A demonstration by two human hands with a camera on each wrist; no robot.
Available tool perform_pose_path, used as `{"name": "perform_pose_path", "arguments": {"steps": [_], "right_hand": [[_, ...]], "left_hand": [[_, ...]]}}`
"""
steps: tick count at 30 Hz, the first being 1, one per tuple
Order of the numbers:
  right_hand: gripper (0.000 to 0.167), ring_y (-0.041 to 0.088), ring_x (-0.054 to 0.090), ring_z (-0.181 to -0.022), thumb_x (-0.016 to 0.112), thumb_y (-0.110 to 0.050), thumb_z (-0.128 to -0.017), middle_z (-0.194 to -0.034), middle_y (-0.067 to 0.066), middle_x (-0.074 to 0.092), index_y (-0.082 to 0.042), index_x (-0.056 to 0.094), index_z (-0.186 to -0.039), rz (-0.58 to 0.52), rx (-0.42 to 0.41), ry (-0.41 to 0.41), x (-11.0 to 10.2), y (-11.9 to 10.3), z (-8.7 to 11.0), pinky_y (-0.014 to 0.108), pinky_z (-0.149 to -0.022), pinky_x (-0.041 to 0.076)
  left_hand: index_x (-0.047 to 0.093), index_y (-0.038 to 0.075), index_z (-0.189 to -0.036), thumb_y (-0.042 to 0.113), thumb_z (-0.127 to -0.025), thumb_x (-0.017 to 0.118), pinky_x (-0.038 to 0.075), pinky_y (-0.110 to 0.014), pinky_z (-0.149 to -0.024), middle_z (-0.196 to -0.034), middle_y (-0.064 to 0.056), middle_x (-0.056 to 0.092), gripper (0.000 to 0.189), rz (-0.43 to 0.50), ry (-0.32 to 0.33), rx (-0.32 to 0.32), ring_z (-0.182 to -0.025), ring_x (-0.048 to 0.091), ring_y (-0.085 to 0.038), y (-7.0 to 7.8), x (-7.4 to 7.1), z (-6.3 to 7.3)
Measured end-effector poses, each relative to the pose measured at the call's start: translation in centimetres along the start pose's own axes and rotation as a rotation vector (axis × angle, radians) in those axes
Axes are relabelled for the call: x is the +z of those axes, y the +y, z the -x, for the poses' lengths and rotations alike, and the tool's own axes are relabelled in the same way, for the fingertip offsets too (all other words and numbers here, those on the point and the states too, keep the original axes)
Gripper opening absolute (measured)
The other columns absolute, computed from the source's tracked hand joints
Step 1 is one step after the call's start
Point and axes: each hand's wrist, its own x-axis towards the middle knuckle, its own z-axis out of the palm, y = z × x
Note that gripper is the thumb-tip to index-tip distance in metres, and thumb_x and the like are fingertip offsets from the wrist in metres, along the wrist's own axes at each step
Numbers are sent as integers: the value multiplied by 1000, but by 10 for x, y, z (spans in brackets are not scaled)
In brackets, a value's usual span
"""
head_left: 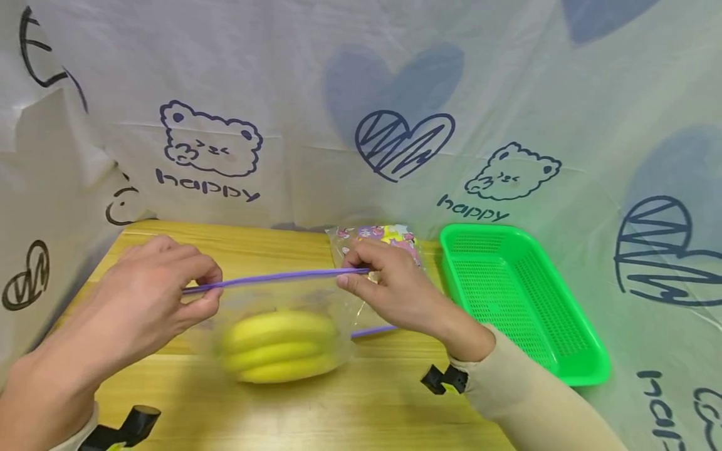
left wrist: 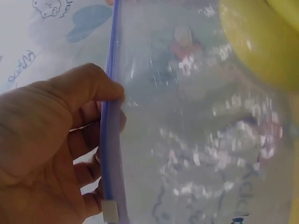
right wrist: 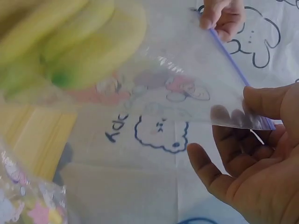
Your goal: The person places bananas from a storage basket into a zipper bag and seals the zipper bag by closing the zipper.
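Note:
A clear zip bag (head_left: 248, 307) with a purple strip along its top holds a bunch of yellow bananas (head_left: 282, 347). My left hand (head_left: 152, 285) pinches the strip's left end between thumb and fingers. At the other end my right hand (head_left: 395, 285) pinches the top corner, so the strip stretches nearly straight between them. In the left wrist view a small whitish slider (left wrist: 110, 211) sits on the strip near the fingers. Printed figures on the bag's film show in the right wrist view, with the bananas (right wrist: 93, 46) sagging in its lower part.
Behind my right hand, another printed plastic bag (head_left: 395, 235) with a purple strip lies on the wooden table (head_left: 316, 413). A green perforated basket (head_left: 581, 332) stands on the right. White cloth (head_left: 304, 125) with bear and heart drawings hangs around the back and sides.

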Motion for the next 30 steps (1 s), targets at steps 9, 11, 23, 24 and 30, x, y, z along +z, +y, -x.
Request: {"name": "perform_pose_path", "arguments": {"steps": [9,11,23,24,30], "right_hand": [[12,14,60,-88,79,-10,-94,-93,-4,67,-15,69,-90,78,145,35,-15,39,28,31,-79,52],[12,15,59,-85,79,-9,-93,-92,-4,67,-14,70,-90,111,165,53,-19,49,34,32,-77,51],[10,19,59,-90,77,-11,-95,-95,-5,68,-17,71,-91,177,265,7,-42,66,53,39,-84,51],[9,19,59,-91,77,-11,-96,-95,-5,68,-17,71,-92,180,267,6,-42,66,54,40,-84,51],[9,18,60,-92,77,-12,-96,-96,-5,69,-17,71,-92,203,273,3,-46,67,56,41,-87,52]], "left_hand": [[63,31,-81,14,-84,78,37,-32,-74,-80,24,57,22,67,-77,48,-81,42,-7,8,24,-4],[63,30,-81,14,-82,78,39,-32,-75,-80,23,58,22,61,-74,61,-82,43,-8,7,28,-4],[74,24,-98,19,-92,77,45,-35,-75,-92,16,68,8,105,-217,-101,-90,51,-13,3,34,0],[74,23,-99,19,-93,77,46,-35,-74,-93,15,69,8,106,-218,-111,-90,51,-13,3,34,0],[77,22,-97,19,-93,80,43,-36,-72,-93,12,74,6,107,-191,-171,-89,54,-15,3,37,1]]}}
